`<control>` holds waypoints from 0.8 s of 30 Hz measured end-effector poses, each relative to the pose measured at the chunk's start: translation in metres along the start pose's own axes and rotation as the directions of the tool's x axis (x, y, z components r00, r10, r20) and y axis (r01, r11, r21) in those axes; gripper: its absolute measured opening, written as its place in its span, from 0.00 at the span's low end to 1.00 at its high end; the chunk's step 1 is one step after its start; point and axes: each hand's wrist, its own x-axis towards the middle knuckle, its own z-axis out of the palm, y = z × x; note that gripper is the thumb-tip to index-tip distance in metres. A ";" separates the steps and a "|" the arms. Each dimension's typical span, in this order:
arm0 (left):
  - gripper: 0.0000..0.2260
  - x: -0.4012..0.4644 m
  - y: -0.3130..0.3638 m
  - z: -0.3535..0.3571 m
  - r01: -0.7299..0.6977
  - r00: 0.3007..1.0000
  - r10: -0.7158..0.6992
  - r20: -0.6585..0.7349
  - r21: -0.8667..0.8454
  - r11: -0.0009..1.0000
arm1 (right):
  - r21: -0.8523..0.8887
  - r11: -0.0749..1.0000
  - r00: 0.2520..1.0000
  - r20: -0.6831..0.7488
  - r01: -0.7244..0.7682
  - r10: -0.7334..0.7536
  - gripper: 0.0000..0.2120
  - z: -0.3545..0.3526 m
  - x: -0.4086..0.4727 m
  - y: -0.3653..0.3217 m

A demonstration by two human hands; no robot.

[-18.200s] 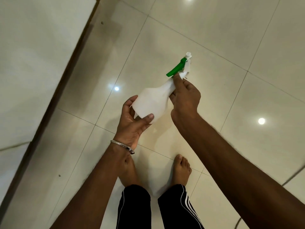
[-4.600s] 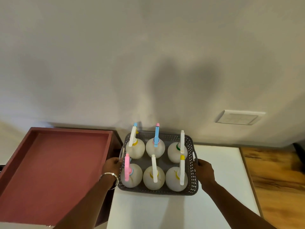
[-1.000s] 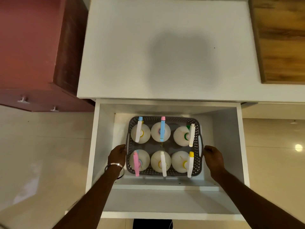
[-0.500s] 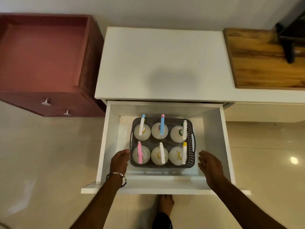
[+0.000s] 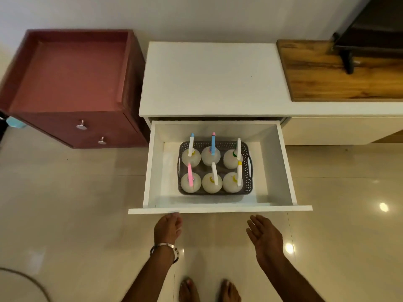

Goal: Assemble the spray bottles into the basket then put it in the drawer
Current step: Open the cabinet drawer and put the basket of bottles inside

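Right now your left hand [image 5: 168, 227] is hanging just below the front panel of the open white drawer [image 5: 220, 209], fingertips at or nearly at its lower edge; whether they are touching is unclear. Your right hand [image 5: 265, 236] is hovering apart from the drawer, palm up, fingers relaxed and holding nothing. Both hands are sitting well apart from each other. The grey basket [image 5: 248, 171] is resting on the drawer floor, and six spray bottles [image 5: 212, 182] are standing upright inside it in two rows of three. You are wearing a metal bangle [image 5: 165, 247] on your left wrist. Beside the white cabinet, a red cabinet [image 5: 72, 83] is standing to the left.
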 end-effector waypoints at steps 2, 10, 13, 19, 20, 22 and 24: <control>0.05 -0.004 -0.014 -0.002 0.051 0.998 -0.049 0.025 -0.084 0.995 | 0.034 0.998 0.999 0.004 -0.049 0.048 0.16 -0.005 -0.004 0.009; 0.18 0.003 -0.019 0.022 0.165 0.979 -0.124 0.162 -0.266 0.950 | 0.115 0.986 0.987 0.117 -0.120 0.107 0.14 0.030 -0.001 -0.002; 0.18 0.003 -0.011 0.029 0.170 0.976 -0.121 0.182 -0.285 0.943 | 0.089 0.988 0.987 0.113 -0.124 0.113 0.13 0.042 -0.005 -0.007; 0.19 0.012 0.013 0.042 0.166 0.976 -0.115 0.182 -0.290 0.943 | 0.079 0.988 0.987 0.099 -0.132 0.124 0.06 0.063 0.004 -0.022; 0.19 0.014 0.018 0.045 0.160 0.977 -0.109 0.183 -0.292 0.943 | 0.086 0.987 0.987 0.099 -0.135 0.126 0.03 0.068 0.006 -0.025; 0.19 0.019 0.028 0.051 0.152 0.978 -0.099 0.186 -0.296 0.943 | 0.080 0.988 0.987 0.102 -0.132 0.123 0.03 0.078 0.012 -0.031; 0.19 0.025 0.039 0.057 0.150 0.977 -0.096 0.188 -0.297 0.943 | 0.081 0.989 0.987 0.116 -0.124 0.114 0.04 0.089 0.018 -0.039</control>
